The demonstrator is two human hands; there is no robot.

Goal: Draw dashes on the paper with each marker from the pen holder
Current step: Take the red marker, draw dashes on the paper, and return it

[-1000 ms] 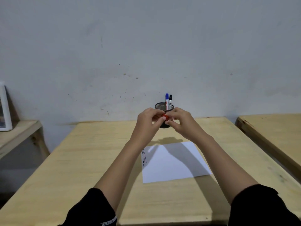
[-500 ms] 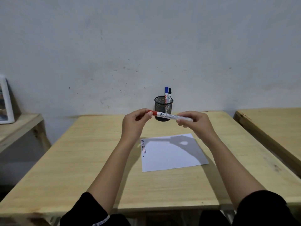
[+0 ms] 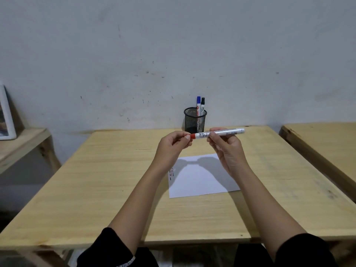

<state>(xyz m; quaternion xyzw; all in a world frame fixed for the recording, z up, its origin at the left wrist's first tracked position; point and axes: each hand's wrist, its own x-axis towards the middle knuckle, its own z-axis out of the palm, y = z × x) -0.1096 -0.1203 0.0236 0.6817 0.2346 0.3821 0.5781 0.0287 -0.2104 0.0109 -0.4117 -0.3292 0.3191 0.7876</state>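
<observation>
I hold a white marker with a red cap [image 3: 221,133] level above the table. My right hand [image 3: 227,149] grips its barrel. My left hand [image 3: 172,146] pinches the red cap end. Below lies a white sheet of paper [image 3: 202,182] with short black and red dashes near its left edge. At the back of the table stands a black mesh pen holder [image 3: 195,121] with a blue marker [image 3: 198,102] and a black marker [image 3: 202,104] upright in it.
The wooden table [image 3: 96,180] runs from the wall to me. A second wooden table [image 3: 323,139] stands to the right across a narrow gap. On the left, a lower wooden shelf [image 3: 21,141] carries a framed picture [image 3: 5,116].
The hands left the pen holder and came toward me with the red marker, now held level. My right hand has slid along the barrel toward the cap, leaving the far end bare.
</observation>
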